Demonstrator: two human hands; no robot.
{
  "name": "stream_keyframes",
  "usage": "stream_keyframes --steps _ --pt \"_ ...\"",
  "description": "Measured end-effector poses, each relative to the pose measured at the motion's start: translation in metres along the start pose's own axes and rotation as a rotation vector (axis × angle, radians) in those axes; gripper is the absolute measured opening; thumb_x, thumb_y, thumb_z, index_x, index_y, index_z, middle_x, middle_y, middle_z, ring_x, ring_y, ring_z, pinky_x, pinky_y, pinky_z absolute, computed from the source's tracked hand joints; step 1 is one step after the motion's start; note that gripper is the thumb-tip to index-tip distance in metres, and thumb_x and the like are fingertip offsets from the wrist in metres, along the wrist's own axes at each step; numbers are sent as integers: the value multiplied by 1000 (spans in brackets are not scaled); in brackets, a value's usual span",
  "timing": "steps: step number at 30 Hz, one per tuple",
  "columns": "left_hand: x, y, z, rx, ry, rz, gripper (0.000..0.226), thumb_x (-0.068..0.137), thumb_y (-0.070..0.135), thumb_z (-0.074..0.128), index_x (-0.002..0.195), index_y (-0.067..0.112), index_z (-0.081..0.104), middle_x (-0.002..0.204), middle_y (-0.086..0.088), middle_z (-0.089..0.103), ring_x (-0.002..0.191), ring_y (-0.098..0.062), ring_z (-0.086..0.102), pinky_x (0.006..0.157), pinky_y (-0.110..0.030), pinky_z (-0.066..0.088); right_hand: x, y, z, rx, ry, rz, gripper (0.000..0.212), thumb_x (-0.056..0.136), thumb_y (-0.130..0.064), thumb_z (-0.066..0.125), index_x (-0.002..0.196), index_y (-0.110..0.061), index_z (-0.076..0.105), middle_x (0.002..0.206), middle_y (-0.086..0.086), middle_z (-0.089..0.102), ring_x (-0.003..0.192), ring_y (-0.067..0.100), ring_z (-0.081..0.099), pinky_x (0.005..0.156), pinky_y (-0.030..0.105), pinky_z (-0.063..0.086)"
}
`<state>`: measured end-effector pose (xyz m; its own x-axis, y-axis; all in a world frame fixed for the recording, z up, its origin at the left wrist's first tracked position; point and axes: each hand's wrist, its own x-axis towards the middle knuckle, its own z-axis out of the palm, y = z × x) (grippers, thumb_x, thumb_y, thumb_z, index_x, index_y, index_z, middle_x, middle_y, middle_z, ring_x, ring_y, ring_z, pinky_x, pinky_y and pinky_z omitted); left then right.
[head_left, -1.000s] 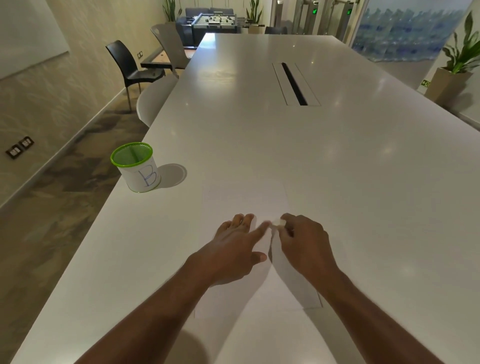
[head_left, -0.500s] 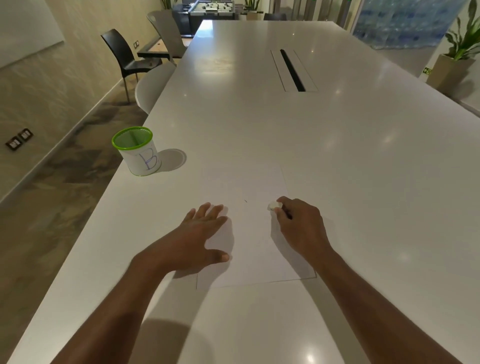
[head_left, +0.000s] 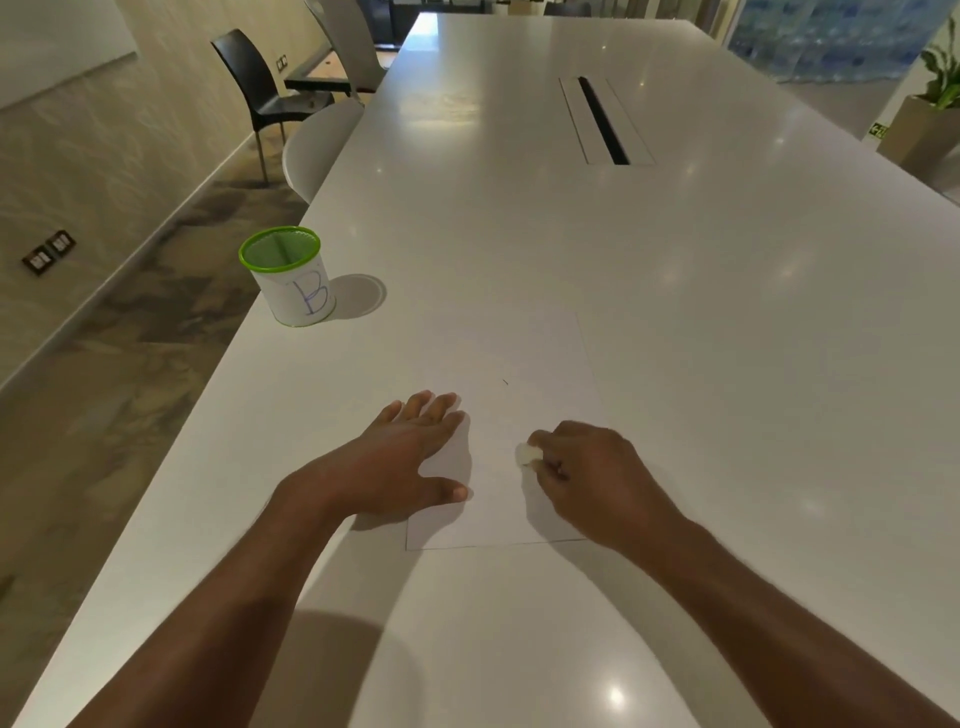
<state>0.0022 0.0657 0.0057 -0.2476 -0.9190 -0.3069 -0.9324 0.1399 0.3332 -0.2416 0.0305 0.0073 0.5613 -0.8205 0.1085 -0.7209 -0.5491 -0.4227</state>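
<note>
Erasing on paper, seemingly mid-step. Nearest: left hand (head_left: 405, 457) spread flat, fingers straight, pressing the left part of the sheet of paper (head_left: 524, 358) onto the white table (head_left: 727, 312). Just beside: right hand (head_left: 587, 478) curled, pinching a small white eraser (head_left: 527, 454) between thumb and fingertips, at or just above the sheet. Farther up the sheet: a faint pencil mark (head_left: 505, 382), apart from the eraser. Next, probably: slide eraser forward onto that mark, keeping paper pinned. Beyond, leftward: green-rimmed mesh cup marked B (head_left: 291, 280).
</note>
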Motion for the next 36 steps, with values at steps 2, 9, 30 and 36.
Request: stream_keyframes --steps 2,9,30,36 --pt "-1 1 -1 15 -3 3 91 93 59 54 160 22 5 166 8 -12 151 -12 -18 121 -32 -8 11 11 -5 -9 63 37 14 90 -19 56 83 -24 67 66 -10 49 59 9 49 55 17 33" --pt "0 0 -1 38 -18 2 91 94 60 52 160 21 3 166 6 -15 151 -13 -20 118 -30 -11 -9 -12 3 -62 -12 -30 15 87 -21 53 72 -19 55 67 -6 50 58 12 51 53 22 34" --pt "-4 -4 -4 31 -84 37 107 86 70 56 159 23 -7 163 11 -23 147 -9 -28 119 -31 -14 -4 -8 7 -203 144 236 11 85 -17 52 77 -15 57 60 -6 40 52 18 39 46 16 14" --pt "-4 -5 -6 43 -124 32 116 81 73 59 157 24 -14 161 11 -28 145 -9 -32 120 -33 -15 -8 -22 8 -179 169 239 11 85 -17 53 84 -15 64 64 -6 45 54 18 47 46 20 21"
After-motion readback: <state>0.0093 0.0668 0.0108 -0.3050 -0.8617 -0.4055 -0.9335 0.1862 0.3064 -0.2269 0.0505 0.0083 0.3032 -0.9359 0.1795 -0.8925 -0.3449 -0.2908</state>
